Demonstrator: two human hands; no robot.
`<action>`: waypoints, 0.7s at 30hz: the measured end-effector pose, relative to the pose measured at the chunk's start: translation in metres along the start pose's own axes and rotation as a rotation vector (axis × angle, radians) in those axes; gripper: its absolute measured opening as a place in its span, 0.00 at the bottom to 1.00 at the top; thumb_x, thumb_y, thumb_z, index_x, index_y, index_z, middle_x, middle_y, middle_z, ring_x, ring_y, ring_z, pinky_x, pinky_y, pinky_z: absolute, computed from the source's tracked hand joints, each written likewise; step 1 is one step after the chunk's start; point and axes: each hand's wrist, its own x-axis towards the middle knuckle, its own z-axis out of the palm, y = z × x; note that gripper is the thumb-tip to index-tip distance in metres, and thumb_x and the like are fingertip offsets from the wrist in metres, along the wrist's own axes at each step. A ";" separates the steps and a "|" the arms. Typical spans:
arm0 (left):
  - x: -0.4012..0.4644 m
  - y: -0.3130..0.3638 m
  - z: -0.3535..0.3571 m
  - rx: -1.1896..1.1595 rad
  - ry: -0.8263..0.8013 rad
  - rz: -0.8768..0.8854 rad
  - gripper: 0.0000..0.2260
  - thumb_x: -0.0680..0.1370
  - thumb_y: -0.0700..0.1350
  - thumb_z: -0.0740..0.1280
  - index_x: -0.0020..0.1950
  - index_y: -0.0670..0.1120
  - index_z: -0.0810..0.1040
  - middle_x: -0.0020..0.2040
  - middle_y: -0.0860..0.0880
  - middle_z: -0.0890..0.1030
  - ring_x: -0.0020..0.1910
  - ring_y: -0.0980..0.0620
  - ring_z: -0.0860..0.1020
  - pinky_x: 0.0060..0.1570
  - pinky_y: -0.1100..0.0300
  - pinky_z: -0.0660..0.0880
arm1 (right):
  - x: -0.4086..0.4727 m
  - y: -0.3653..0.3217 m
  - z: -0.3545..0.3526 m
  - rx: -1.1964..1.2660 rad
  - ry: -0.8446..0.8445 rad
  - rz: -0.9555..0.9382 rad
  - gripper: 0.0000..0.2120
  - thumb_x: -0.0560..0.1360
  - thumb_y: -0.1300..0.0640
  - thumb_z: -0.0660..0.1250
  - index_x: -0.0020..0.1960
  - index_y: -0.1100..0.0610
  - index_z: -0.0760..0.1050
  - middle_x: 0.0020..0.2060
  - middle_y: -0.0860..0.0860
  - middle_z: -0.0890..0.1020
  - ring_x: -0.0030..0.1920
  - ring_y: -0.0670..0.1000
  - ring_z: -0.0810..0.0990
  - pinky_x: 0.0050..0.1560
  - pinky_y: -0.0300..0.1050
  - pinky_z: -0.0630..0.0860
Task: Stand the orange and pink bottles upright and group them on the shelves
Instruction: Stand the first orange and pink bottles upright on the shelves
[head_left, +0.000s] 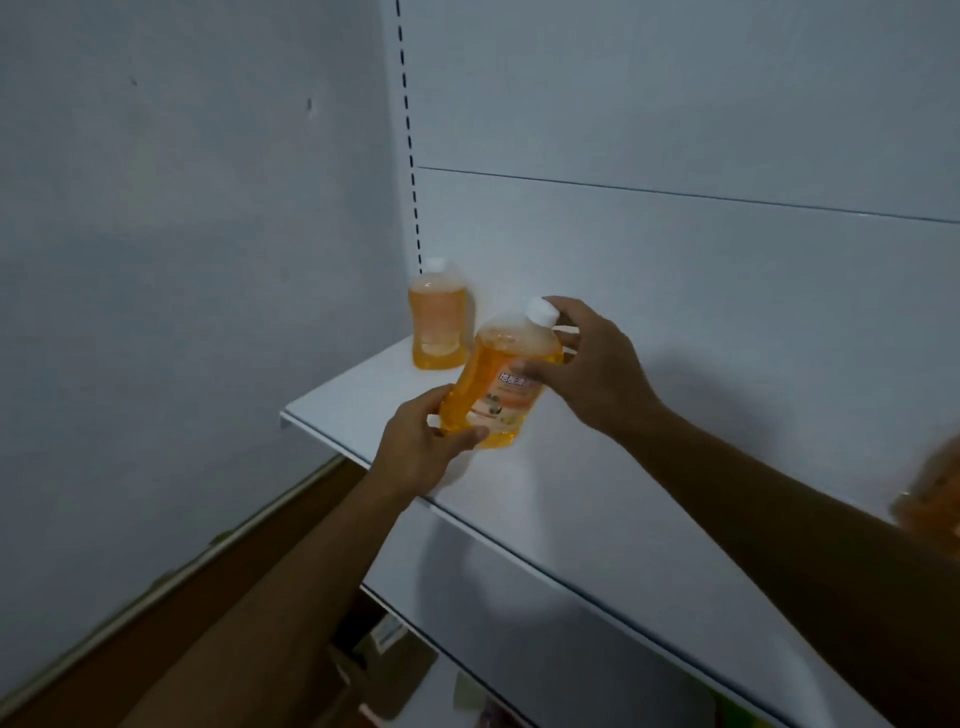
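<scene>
White shelf (363, 395) in grey corner. Your left hand (421, 447) grips tilted bottle's (501, 384) base, right hand (592, 364) pinches neck; cap leans right. Upright bottle (439, 325) stands just behind-left of it, nearer your left hand.

Shop (slotted white shelving (519, 499))

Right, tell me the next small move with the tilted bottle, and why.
Probably tip the held orange bottle upright and set it beside the standing orange bottle in the shelf corner. The left hand grips its base, the right hand its neck, and it leans.
</scene>
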 end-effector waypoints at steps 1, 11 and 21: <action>0.005 -0.010 -0.010 -0.015 0.032 -0.027 0.19 0.71 0.48 0.76 0.60 0.50 0.79 0.51 0.53 0.83 0.43 0.55 0.82 0.45 0.58 0.81 | 0.009 -0.002 0.018 -0.008 -0.030 -0.014 0.32 0.65 0.54 0.79 0.66 0.55 0.71 0.59 0.52 0.78 0.57 0.52 0.79 0.56 0.53 0.78; 0.070 -0.066 -0.053 0.155 0.147 -0.119 0.14 0.76 0.51 0.70 0.61 0.53 0.78 0.51 0.59 0.79 0.42 0.67 0.75 0.36 0.78 0.65 | 0.091 0.000 0.115 -0.081 -0.139 -0.077 0.29 0.69 0.58 0.75 0.68 0.55 0.70 0.61 0.53 0.76 0.60 0.53 0.76 0.60 0.53 0.76; 0.107 -0.083 -0.083 0.321 0.126 -0.177 0.16 0.77 0.50 0.68 0.65 0.48 0.76 0.59 0.49 0.81 0.47 0.54 0.77 0.50 0.60 0.71 | 0.126 0.009 0.159 -0.085 -0.108 -0.083 0.27 0.69 0.56 0.75 0.67 0.57 0.73 0.60 0.53 0.79 0.59 0.52 0.77 0.63 0.48 0.73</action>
